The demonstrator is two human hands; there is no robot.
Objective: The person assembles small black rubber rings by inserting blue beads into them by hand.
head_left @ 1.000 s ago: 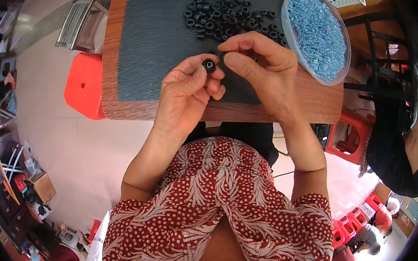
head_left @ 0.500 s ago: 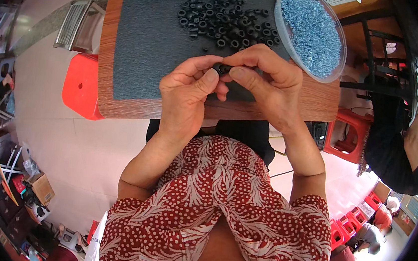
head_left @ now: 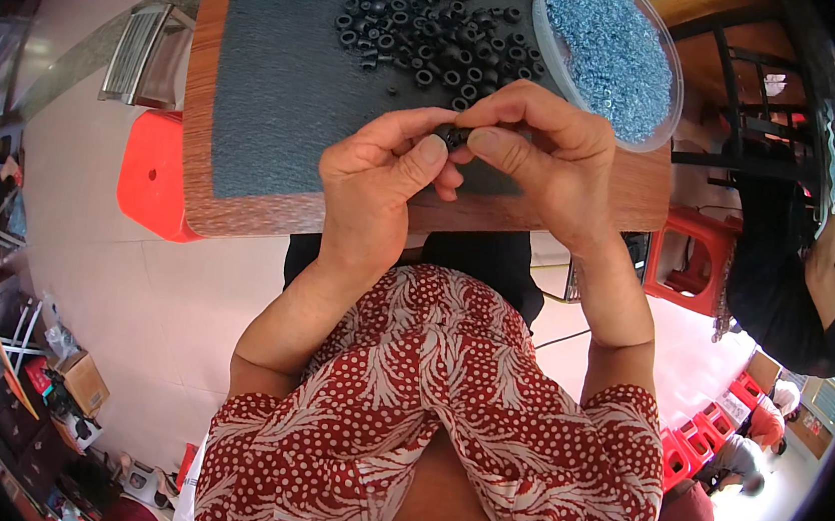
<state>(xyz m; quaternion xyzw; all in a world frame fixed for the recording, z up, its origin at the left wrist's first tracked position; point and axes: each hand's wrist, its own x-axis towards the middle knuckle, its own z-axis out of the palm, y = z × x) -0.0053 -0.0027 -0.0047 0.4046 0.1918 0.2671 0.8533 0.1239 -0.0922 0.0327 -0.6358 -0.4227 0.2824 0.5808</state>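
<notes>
My left hand [head_left: 380, 182] and my right hand [head_left: 548, 158] meet over the near edge of a dark grey mat [head_left: 282, 97], fingertips pinched together on one small black ring [head_left: 450, 135]. Most of that ring is hidden by my fingers. A loose pile of several black rings [head_left: 429, 36] lies on the mat just beyond my hands. To the right stands a clear round tub [head_left: 651, 132] filled with small blue metal pieces [head_left: 604, 47].
The mat lies on a wooden table [head_left: 198, 139]. A red stool [head_left: 149, 174] stands to the left below it, another red stool [head_left: 694, 262] to the right. A person in dark clothes [head_left: 799, 267] sits at the right edge.
My hands have closed in on each other; the black ring, earlier plainly visible between my left fingertips, is now pinched by both hands and mostly covered.
</notes>
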